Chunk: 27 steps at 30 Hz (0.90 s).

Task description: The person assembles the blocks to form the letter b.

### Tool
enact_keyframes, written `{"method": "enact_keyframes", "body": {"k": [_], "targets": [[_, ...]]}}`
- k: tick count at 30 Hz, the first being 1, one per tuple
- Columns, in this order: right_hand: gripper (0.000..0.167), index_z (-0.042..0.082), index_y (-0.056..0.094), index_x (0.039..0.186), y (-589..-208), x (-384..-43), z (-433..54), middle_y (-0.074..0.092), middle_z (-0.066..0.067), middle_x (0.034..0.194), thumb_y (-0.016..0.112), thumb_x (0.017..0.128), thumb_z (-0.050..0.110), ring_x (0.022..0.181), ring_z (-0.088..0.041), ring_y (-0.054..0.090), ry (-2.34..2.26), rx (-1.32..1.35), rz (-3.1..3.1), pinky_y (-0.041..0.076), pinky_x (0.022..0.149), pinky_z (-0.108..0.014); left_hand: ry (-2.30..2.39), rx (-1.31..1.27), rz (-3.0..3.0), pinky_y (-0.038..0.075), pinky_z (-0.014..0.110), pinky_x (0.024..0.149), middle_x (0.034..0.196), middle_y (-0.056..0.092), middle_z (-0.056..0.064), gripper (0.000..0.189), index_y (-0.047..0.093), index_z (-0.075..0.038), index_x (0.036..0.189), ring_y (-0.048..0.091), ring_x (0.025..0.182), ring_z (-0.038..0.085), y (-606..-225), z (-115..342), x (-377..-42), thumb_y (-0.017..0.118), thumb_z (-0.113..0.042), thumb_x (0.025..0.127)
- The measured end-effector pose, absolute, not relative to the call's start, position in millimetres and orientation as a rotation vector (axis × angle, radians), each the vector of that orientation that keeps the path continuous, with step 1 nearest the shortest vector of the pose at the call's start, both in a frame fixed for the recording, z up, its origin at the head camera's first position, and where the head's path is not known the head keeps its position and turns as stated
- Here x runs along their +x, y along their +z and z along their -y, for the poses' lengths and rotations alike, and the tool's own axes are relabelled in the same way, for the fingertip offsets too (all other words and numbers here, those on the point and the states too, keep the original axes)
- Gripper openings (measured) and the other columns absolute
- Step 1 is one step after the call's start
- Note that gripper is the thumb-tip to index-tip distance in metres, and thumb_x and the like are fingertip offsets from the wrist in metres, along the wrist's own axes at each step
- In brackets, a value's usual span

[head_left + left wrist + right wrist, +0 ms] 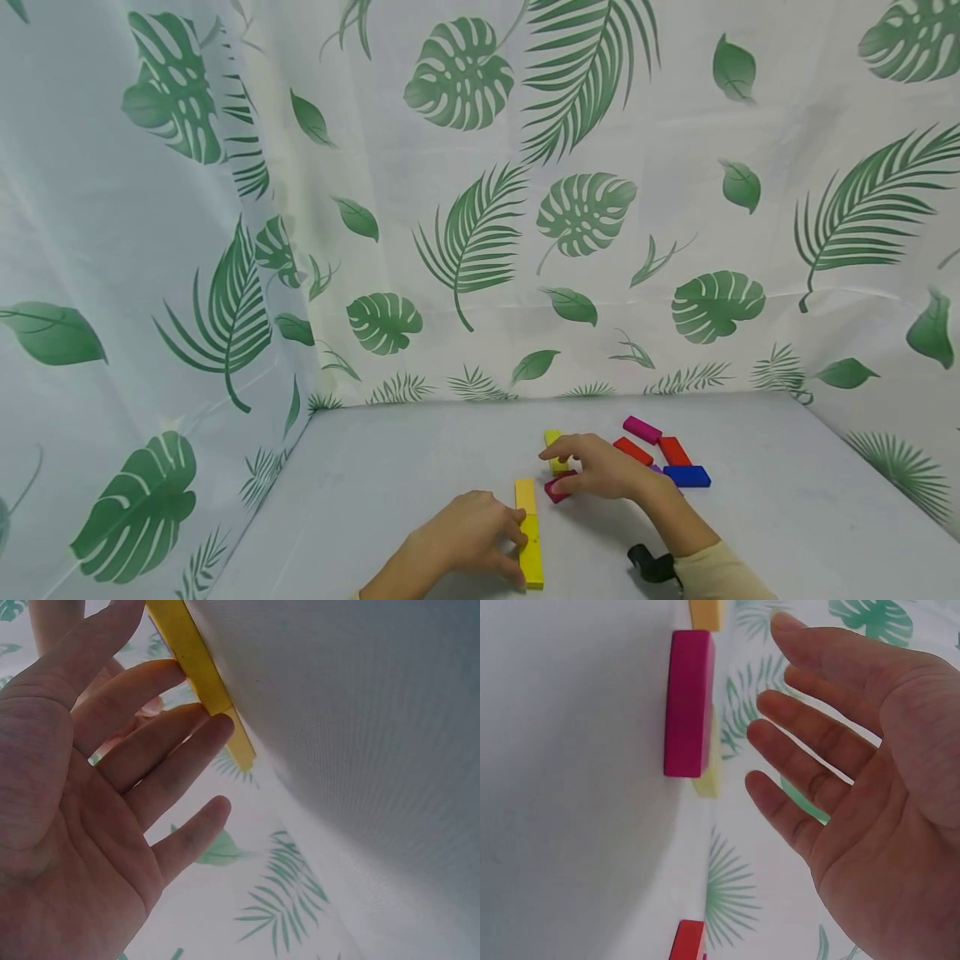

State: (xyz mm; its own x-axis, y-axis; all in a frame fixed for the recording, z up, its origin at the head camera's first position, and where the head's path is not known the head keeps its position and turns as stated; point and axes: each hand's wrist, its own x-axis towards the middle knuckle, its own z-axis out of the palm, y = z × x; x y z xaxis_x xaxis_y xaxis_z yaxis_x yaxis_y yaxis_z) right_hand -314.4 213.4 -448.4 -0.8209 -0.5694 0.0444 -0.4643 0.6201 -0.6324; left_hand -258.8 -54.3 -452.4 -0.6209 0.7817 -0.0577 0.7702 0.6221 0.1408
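Observation:
Two yellow blocks (530, 550) lie end to end in a line on the table. My left hand (476, 533) is along their left side, its fingertips and thumb tip at the edge of the nearer one. In the left wrist view the fingers (169, 761) are extended, with several tips right at the yellow block (199, 656). My right hand (603, 468) is over a magenta block (557, 487), its fingers spread. The right wrist view shows the magenta block (688, 705) beside the hand (855, 765), apart from the fingers. Another yellow block (553, 442) lies just beyond, partly covered.
Right of the right hand lie a magenta block (642, 429), red blocks (675, 451), a blue block (687, 476) and a mostly hidden purple one. A black object (651, 565) is by the right wrist. Leaf-patterned curtains (480, 250) border the white table (405, 450).

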Motion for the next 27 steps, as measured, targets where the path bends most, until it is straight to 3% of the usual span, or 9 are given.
{"method": "enact_keyframes", "body": {"k": [5,11,17,27], "targets": [[0.044,0.010,0.072,0.132,-446.9,-314.5,-217.6,0.072,-0.007,0.116,0.081,0.090,0.020,0.110,-0.030,0.062,-0.959,-0.862,-2.674,0.056,0.094,-0.055,0.155,1.291,-2.717,0.050,0.021,0.092,0.133,0.070,-0.013,0.040,0.081,-0.039,0.112,0.066,0.108,-0.001,-453.1,53.7,-258.9,0.084,-0.061,0.078],[0.044,0.011,0.072,0.131,-447.7,-315.3,-221.4,0.070,-0.004,0.113,0.082,0.090,0.021,0.108,-0.027,0.062,-0.907,-0.876,-2.694,0.057,0.086,-0.038,0.158,1.295,-2.711,0.050,0.021,0.091,0.133,0.070,-0.014,0.040,0.081,-0.039,0.112,0.067,0.109,-0.001,-452.7,53.6,-258.8,0.084,-0.060,0.078],[0.043,0.014,0.074,0.130,-449.1,-316.0,-222.8,0.068,-0.002,0.112,0.083,0.090,0.023,0.106,-0.023,0.061,-0.876,-0.859,-2.699,0.056,0.087,-0.039,0.151,1.323,-2.717,0.051,0.021,0.090,0.133,0.070,-0.013,0.041,0.081,-0.038,0.112,0.067,0.110,-0.001,-451.9,53.8,-258.8,0.084,-0.061,0.078],[0.031,0.019,0.080,0.118,-454.3,-317.4,-222.0,0.064,0.003,0.105,0.084,0.088,0.021,0.101,-0.018,0.058,-0.843,-0.837,-2.680,0.053,0.081,-0.022,0.178,1.294,-2.711,0.051,0.021,0.094,0.133,0.071,-0.014,0.041,0.081,-0.037,0.113,0.066,0.111,-0.002,-452.1,53.8,-258.9,0.085,-0.059,0.078]]}}
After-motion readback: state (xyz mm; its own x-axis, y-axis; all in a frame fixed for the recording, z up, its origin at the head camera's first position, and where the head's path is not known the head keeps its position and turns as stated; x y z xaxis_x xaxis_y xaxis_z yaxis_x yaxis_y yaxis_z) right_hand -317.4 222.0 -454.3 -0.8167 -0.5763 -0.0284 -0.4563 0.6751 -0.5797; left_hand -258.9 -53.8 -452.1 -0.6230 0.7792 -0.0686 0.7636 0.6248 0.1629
